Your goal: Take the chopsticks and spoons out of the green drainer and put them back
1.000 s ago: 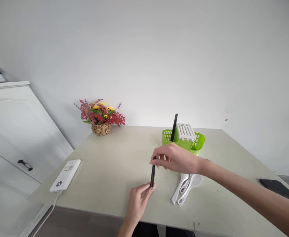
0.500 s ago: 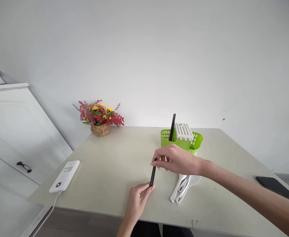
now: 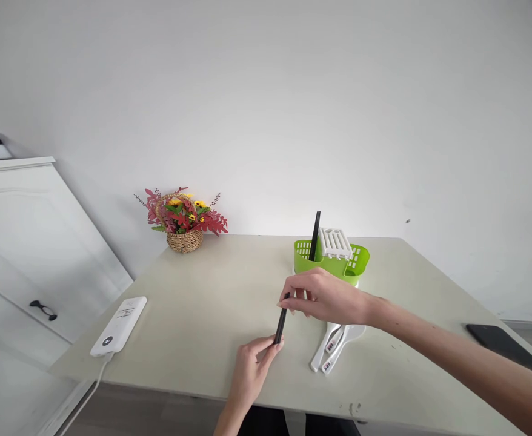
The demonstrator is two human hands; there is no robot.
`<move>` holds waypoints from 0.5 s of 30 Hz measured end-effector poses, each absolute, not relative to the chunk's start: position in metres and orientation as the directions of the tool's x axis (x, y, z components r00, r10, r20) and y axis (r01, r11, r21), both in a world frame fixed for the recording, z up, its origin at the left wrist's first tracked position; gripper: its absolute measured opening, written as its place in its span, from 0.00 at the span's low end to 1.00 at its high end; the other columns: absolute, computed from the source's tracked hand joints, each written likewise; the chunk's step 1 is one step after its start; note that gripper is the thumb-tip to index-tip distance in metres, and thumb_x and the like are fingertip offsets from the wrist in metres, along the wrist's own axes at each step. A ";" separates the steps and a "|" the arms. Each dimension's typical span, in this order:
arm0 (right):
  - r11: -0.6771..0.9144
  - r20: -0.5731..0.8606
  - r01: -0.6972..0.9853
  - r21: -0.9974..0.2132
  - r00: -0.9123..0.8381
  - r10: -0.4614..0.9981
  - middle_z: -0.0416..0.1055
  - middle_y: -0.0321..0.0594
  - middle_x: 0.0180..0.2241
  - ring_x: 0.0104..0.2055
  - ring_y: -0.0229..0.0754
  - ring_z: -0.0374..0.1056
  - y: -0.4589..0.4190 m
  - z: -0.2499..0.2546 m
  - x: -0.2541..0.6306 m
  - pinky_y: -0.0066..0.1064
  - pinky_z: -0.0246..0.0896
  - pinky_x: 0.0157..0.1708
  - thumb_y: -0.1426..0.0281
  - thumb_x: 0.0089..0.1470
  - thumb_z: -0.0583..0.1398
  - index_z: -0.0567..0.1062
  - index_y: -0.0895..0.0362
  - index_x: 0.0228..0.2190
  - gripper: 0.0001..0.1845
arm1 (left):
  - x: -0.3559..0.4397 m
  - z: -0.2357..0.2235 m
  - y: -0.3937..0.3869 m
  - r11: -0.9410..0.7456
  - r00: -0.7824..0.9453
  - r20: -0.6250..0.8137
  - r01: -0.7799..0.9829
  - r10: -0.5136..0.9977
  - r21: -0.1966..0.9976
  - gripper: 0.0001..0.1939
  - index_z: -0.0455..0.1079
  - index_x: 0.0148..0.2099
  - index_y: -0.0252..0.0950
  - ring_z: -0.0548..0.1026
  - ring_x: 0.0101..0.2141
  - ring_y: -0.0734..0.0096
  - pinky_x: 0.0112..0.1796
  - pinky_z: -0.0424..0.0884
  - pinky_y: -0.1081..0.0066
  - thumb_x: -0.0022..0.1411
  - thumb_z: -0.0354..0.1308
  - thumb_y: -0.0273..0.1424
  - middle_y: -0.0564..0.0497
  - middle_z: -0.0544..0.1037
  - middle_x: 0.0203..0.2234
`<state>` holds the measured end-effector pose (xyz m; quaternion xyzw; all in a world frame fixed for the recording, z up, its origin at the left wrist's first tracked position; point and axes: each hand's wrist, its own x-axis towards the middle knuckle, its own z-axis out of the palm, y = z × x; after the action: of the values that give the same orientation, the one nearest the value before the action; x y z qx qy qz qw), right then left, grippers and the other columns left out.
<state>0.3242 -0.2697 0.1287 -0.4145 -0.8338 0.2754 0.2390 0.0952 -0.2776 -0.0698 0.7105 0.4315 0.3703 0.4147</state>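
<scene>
Black chopsticks point(image 3: 281, 324) are held at a slant above the table, bunched together. My left hand point(image 3: 253, 363) pinches their lower end between thumb and fingers. At the upper end, my right hand point(image 3: 318, 295) grips them with its fingertips. Behind the right hand stands a green holder point(image 3: 334, 266) with perforated side baskets and a white slotted top point(image 3: 335, 243). More black chopsticks point(image 3: 314, 236) stand upright in its left basket. Several white spoons point(image 3: 339, 348) lie together on the table under my right wrist, their heads partly hidden by it.
A wicker basket point(image 3: 185, 241) of artificial flowers sits at the back left of the table point(image 3: 202, 309). At the left edge lies a white power bank point(image 3: 119, 326) with a cable. A dark phone point(image 3: 506, 348) rests at the right edge. A white cabinet point(image 3: 34, 254) stands left.
Both hands keep their hold on the chopsticks, with hardly any movement. The view has shifted a little, so the holder and spoons appear slightly further left.
</scene>
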 end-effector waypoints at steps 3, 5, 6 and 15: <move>0.499 0.164 0.562 -0.660 -0.540 0.825 0.78 0.34 0.29 0.25 0.32 0.68 -0.270 0.129 0.325 0.25 0.60 0.27 0.64 0.65 0.62 0.79 0.56 0.34 0.10 | 0.095 -0.071 -0.278 -0.284 0.352 0.168 0.311 0.921 0.907 0.16 0.83 0.53 0.46 0.84 0.46 0.60 0.49 0.79 0.71 0.71 0.60 0.43 0.51 0.86 0.47; 0.500 0.167 0.560 -0.661 -0.539 0.825 0.78 0.34 0.29 0.25 0.32 0.68 -0.270 0.128 0.325 0.25 0.60 0.27 0.63 0.65 0.62 0.79 0.56 0.34 0.10 | 0.094 -0.072 -0.277 -0.281 0.348 0.166 0.313 0.923 0.907 0.15 0.83 0.53 0.46 0.84 0.46 0.60 0.49 0.79 0.71 0.71 0.60 0.44 0.51 0.86 0.47; 0.501 0.169 0.559 -0.661 -0.539 0.825 0.78 0.34 0.29 0.25 0.32 0.68 -0.270 0.128 0.326 0.25 0.60 0.27 0.63 0.65 0.62 0.79 0.56 0.34 0.11 | 0.094 -0.072 -0.277 -0.280 0.347 0.165 0.314 0.923 0.907 0.15 0.82 0.53 0.46 0.84 0.47 0.60 0.49 0.79 0.71 0.71 0.60 0.44 0.52 0.86 0.47; 0.514 0.189 0.544 -0.663 -0.543 0.818 0.77 0.34 0.28 0.25 0.32 0.68 -0.270 0.126 0.325 0.25 0.60 0.27 0.63 0.65 0.62 0.79 0.56 0.34 0.11 | 0.096 -0.069 -0.277 -0.271 0.342 0.155 0.322 0.927 0.907 0.15 0.83 0.52 0.47 0.84 0.47 0.59 0.49 0.79 0.70 0.70 0.60 0.44 0.52 0.86 0.46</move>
<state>0.3248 -0.2699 0.1257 -0.4086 -0.8338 0.2758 0.2486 0.0962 -0.2769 -0.0688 0.7079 0.4410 0.3665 0.4125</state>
